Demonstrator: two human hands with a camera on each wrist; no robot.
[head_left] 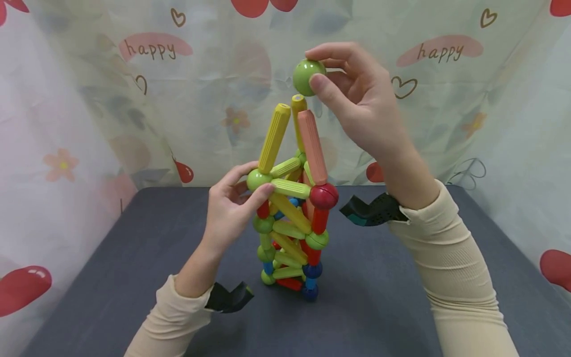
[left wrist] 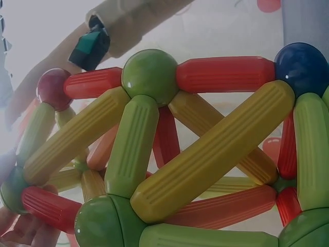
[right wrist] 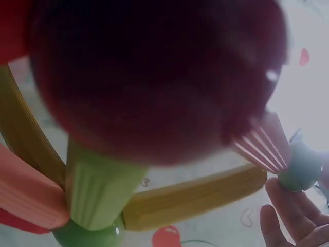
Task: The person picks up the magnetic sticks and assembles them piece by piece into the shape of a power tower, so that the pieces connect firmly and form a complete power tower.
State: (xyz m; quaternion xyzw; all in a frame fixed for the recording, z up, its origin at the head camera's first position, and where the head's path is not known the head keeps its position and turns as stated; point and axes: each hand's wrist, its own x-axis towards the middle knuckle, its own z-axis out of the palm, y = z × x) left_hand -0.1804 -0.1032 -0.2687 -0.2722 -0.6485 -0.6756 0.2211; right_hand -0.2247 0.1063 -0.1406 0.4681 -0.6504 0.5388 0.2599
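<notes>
A tower of magnetic rods and balls [head_left: 290, 229] stands upright on the table. My left hand [head_left: 229, 203] pinches a green ball [head_left: 257, 179] at the tower's upper left corner between thumb and fingers. Above it, my right hand [head_left: 361, 91] holds another green ball [head_left: 307, 77] between thumb and fingertips. Just below that ball, two yellow rods [head_left: 274, 138] and a salmon rod [head_left: 313, 146] lean inward at the top. In the right wrist view the held ball [right wrist: 302, 165] is close to the rod ends; whether they touch I cannot tell. A red ball [head_left: 324, 196] forms the near right corner.
The dark grey tabletop [head_left: 134, 277] surrounds the tower's foot. Behind it hangs a patterned curtain [head_left: 214, 99] with hearts and "happy" lettering. A black strap piece [head_left: 374, 209] juts from the right wrist, and another [head_left: 229, 297] from the left.
</notes>
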